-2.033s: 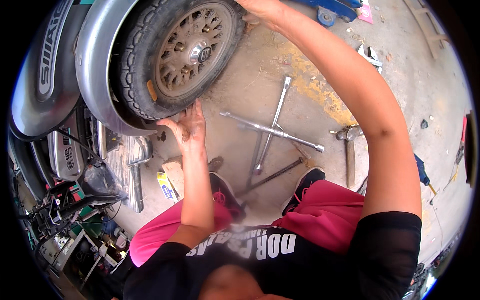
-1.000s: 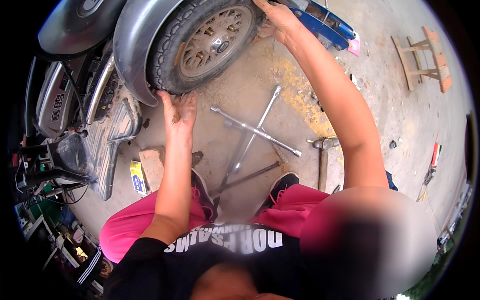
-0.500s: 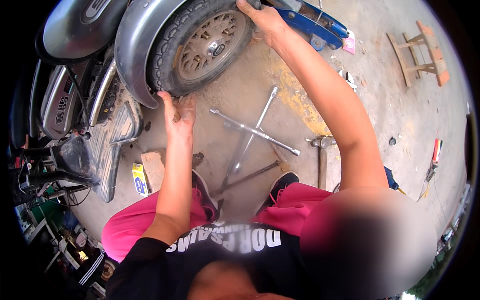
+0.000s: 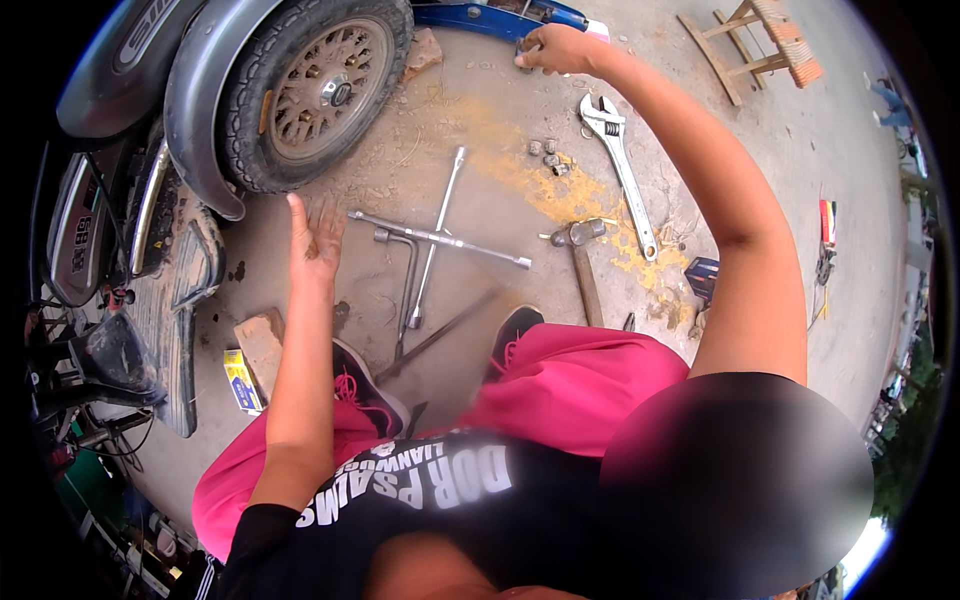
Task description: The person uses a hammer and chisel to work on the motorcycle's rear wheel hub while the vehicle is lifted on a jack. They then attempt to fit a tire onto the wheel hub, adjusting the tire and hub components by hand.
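Observation:
My left hand [image 4: 318, 240] has its fingers stretched out, palm toward the lower edge of a tyre, holding nothing; whether it touches the rubber I cannot tell. The wheel [image 4: 318, 95], with a spoked, dusty rim, sits under a grey fender [image 4: 190, 130]. At the far side my right hand [image 4: 560, 50] is closed beside a long blue floor jack [image 4: 480, 18]. A small dark piece shows at its fingertips, too small to name. On the ground between my arms lies a chrome cross lug wrench [image 4: 440, 238], with an L-shaped socket wrench [image 4: 410, 290] against it.
Right of the cross wrench lie a hammer [image 4: 585, 265], a large adjustable wrench [image 4: 622, 175] and several small metal nuts [image 4: 550, 152]. A brick [image 4: 262, 345] and a yellow-blue box [image 4: 242, 382] are by my left knee. A wooden stool [image 4: 750, 45] stands far right.
My right hand has left the tyre's far side and moved right to the jack. My left hand stays low by the tyre. The view has shifted rightward, showing the adjustable wrench.

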{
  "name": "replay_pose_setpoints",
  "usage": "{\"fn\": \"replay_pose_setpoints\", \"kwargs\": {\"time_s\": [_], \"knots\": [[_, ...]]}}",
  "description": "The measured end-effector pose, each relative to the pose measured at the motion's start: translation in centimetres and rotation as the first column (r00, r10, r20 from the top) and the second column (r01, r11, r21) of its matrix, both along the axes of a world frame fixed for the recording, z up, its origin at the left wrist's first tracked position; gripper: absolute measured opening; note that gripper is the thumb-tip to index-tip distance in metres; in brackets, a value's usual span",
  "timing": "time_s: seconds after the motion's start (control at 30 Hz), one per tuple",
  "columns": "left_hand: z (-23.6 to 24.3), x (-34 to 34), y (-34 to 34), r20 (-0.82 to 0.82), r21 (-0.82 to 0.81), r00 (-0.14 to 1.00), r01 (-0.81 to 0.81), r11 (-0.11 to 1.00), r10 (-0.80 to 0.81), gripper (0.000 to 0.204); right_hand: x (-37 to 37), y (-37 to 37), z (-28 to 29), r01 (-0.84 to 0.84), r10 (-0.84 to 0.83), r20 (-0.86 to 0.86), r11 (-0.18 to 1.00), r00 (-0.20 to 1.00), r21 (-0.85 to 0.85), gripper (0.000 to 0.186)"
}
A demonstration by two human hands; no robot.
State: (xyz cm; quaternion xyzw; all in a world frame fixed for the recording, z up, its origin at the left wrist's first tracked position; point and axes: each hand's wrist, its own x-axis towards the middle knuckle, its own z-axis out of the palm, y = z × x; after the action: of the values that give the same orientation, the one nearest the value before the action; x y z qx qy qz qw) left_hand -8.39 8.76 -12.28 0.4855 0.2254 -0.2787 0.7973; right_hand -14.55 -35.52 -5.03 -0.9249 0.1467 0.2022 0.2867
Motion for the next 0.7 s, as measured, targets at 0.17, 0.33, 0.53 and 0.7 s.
{"fn": "replay_pose_setpoints", "kwargs": {"time_s": [0.17,0.33,0.53,0.7], "knots": [[-3.4,-4.1,-1.3,-0.159,0.182,0.823,0.568,0.803,-0.546,0.059,-12.8,-0.2,-8.4,0.063,-0.086,-0.110,0.978,0.990,-0.198,0.048],[-3.6,-7.9,-2.2,-0.082,0.449,0.362,0.845,0.290,-0.929,0.039,-16.8,7.3,-15.8,0.628,-0.622,0.090,0.772,0.778,-0.099,0.076],[-6.3,-9.0,-0.5,-0.174,0.588,0.337,0.790,0.177,-0.925,0.022,-14.8,10.9,-17.9,0.666,-0.641,0.224,0.744,0.734,-0.056,0.046],[-8.3,-7.1,1.9,-0.216,0.773,0.458,0.619,0.135,-0.862,0.028,-15.2,9.8,-18.2,0.619,-0.600,0.209,0.785,0.772,-0.035,0.041]]}}
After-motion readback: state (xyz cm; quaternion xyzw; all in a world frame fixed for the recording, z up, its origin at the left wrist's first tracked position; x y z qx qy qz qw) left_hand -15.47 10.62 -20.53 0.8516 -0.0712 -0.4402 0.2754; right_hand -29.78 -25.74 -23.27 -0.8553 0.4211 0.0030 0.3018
